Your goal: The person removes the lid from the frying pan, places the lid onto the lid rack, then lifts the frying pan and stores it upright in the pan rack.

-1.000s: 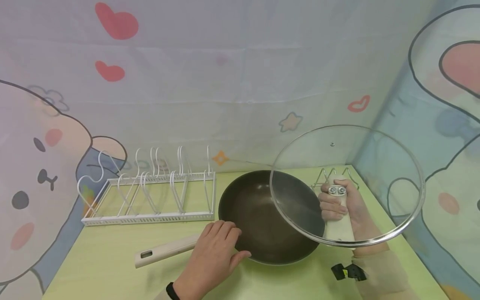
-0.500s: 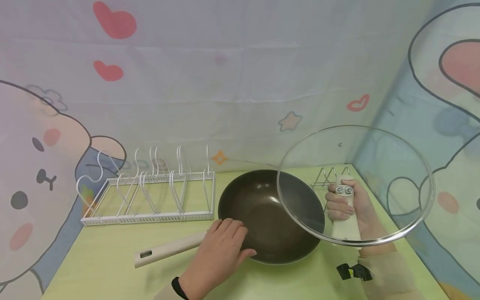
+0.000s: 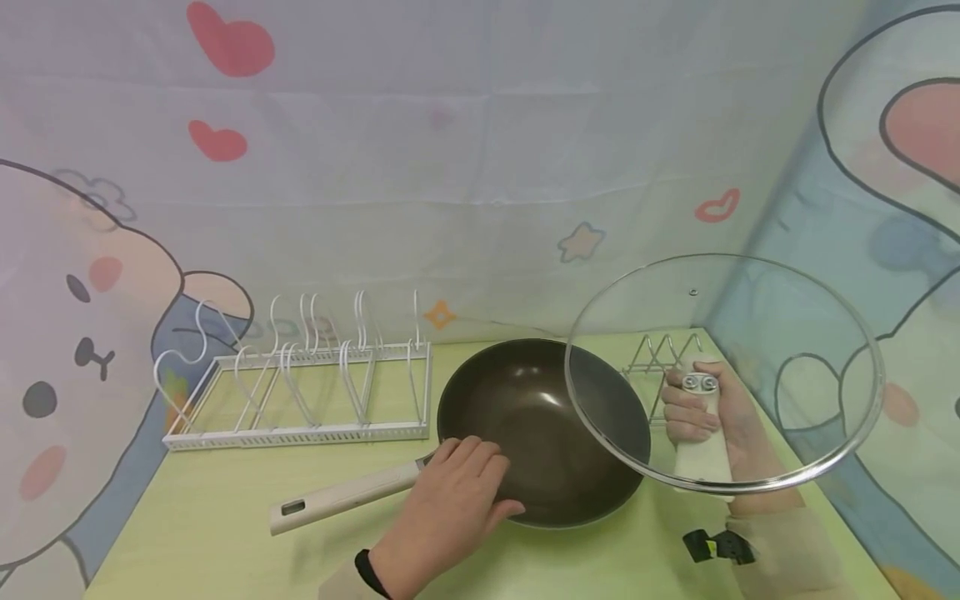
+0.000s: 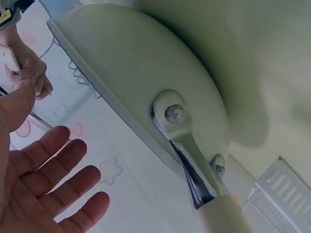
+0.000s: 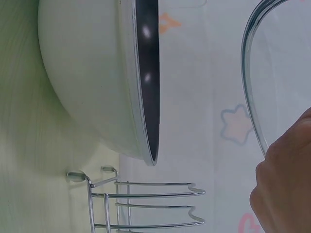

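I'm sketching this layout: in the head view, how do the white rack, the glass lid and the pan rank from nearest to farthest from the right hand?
1. Glass lid: nearest, gripped by its handle in the right hand.
2. Pan: left of that hand, partly seen through the lid.
3. White rack: farthest, left of the pan.

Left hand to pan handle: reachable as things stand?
Probably yes: the left hand looks open and empty, close to the pan handle, and the left wrist view shows nothing between them.
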{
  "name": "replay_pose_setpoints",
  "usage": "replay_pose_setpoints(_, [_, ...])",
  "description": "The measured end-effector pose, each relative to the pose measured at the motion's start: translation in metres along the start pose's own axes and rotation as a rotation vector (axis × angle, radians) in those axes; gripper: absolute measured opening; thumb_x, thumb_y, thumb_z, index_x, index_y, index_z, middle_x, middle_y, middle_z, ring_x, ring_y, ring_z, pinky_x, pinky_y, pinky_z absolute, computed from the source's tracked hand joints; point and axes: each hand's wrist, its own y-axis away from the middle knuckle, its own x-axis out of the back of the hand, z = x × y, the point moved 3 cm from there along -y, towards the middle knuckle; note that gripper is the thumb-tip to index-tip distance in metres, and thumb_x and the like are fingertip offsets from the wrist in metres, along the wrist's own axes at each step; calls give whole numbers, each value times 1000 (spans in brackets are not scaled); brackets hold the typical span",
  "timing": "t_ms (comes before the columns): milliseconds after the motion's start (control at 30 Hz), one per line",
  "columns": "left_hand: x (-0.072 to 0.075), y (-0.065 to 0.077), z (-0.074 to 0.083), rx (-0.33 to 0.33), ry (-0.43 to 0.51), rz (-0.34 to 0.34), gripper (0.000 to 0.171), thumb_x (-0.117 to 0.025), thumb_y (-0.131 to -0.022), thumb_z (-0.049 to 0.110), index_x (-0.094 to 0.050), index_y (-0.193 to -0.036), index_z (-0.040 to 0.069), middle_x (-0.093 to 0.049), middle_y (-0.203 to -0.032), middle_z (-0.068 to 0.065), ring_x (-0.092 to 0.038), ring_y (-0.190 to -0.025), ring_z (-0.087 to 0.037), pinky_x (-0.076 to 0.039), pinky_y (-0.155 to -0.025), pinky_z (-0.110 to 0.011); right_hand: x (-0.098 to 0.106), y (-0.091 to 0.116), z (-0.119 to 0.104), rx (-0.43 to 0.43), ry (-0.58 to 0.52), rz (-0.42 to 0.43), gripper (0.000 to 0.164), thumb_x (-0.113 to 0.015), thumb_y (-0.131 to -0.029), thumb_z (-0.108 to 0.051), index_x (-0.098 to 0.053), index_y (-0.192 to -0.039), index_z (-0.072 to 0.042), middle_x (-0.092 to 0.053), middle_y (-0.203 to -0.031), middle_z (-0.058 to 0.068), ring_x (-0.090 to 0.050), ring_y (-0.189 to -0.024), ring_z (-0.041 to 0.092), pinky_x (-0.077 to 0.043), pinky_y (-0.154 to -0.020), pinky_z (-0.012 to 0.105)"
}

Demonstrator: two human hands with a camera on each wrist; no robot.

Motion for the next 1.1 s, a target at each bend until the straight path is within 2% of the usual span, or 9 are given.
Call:
replay_pose_setpoints(133, [1, -4, 3, -24, -3, 1, 49, -76, -89, 64, -66, -106, 19, -66, -111, 8, -61, -105, -13, -49, -96, -30, 0, 4, -2, 9, -4, 25, 44, -30, -109, -35, -58, -109, -1, -21, -74, -9, -18, -53, 2, -21, -55, 17])
replay_pose_setpoints(300, [5, -17, 12, -61, -2, -27, 50, -73, -91, 66, -65, -108, 19, -65, -114, 8, -61, -108, -13, -49, -98, -29, -1, 10, -8, 21, -15, 70, 42, -33, -108, -34, -59, -108, -1, -20, -73, -9, -19, -54, 4, -22, -56, 18])
replay_pose_setpoints(500, [13, -41, 24, -80, 1, -88, 50, -70, -94, 66, -67, -114, 20, -67, -117, 10, -61, -112, -11, -49, -103, -28, -2, 13, -15, 15, 13, 75, 41, -31, -109, -36, -57, -106, -4, -20, -73, -9, -19, -54, 4, -23, -56, 19])
replay_pose_setpoints(700, [18, -66, 35, -132, 10, -43, 47, -71, -94, 65, -68, -112, 22, -68, -113, 10, -63, -112, -12, -49, -100, -27, -3, 14, -22, -8, 28, 25, 38, -35, -108, -35, -57, -107, -4, -20, -73, -9, -17, -54, 2, -22, -57, 18])
replay_pose_setpoints(900, [16, -90, 41, -174, 25, -41, 45, -71, -96, 64, -68, -109, 21, -69, -111, 9, -65, -110, -13, -50, -96, -27, -3, 21, -32, 5, 37, 88, 43, -31, -109, -35, -58, -106, -2, -19, -73, -8, -18, -55, 5, -23, -58, 21])
replay_pose_setpoints(1100, [12, -111, 47, -189, 22, -102, 44, -67, -98, 64, -68, -109, 22, -68, -113, 9, -64, -110, -13, -50, -98, -29, -6, 25, -43, 17, 61, 134, 41, -29, -109, -33, -54, -99, -3, -19, -73, -7, -19, -56, 6, -21, -57, 21])
